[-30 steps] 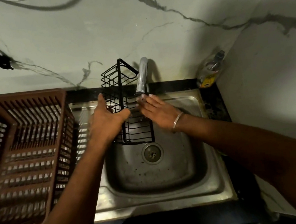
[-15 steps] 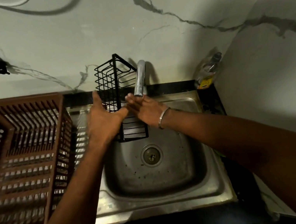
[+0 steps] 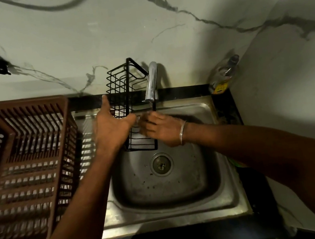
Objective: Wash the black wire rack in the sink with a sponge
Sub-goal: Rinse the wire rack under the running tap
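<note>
Your right fingers [image 3: 145, 124] are bent and blurred against the wires directly under the tap [image 3: 152, 83]. I cannot tell whether they hold anything, and no sponge shows anywhere in view. On the far side from the tap, your left thumb [image 3: 130, 121] hooks across a front wire while the other left fingers [image 3: 105, 104] run straight up the side of the black wire rack [image 3: 124, 83] - a clasp that steadies it.

The rack stands on end just left of the tap. Its foot is down in the sink [image 3: 164, 192] below the spout and its top leans back toward the wall beside the tap's neck.

This reads as the wetting or rubbing step at the spout - scrubbing proper is not evident. Whether water is running is too dim to say. The next move calls for getting a sponge into the right hand [image 3: 161, 130] and working it along the wires, while the left hand [image 3: 110, 128] turns the rack so that each face comes under the tap.

Outward from there, your right wrist, with its bangle [image 3: 183, 133], lies below and right of the tap, the forearm coming in low from that side. Your left forearm rises steeply from below, left of the tap, wrist nearly straight.
</note>
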